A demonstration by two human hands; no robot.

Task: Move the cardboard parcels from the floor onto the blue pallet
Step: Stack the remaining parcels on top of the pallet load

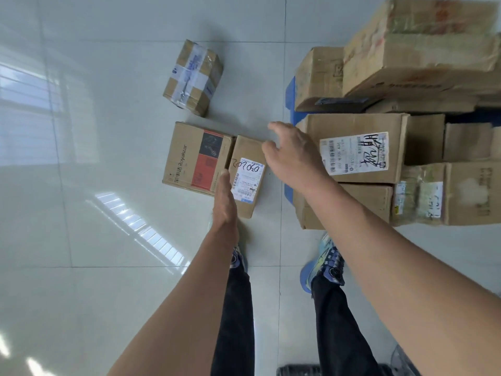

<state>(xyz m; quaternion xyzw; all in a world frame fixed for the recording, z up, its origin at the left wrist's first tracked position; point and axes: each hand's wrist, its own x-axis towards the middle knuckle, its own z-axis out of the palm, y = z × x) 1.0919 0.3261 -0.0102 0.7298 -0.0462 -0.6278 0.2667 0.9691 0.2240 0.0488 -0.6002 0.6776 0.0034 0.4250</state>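
Note:
Three cardboard parcels lie on the tiled floor. A narrow parcel with a white label [248, 175] sits beside a Royalstar box [195, 158], and a taped box [193, 77] lies farther away. My left hand [224, 198] hovers flat over the narrow parcel's near left edge, holding nothing. With fingers spread, my right hand [291, 156] is above that parcel's far right corner, also holding nothing. The blue pallet [291, 90] shows only at its left edge, under a stack of parcels [355, 150] on the right.
My two feet in blue shoes [324, 263] stand on the floor just before the pallet. A dark object [298, 371] lies at the bottom edge. Glossy white tiles stretch to the left.

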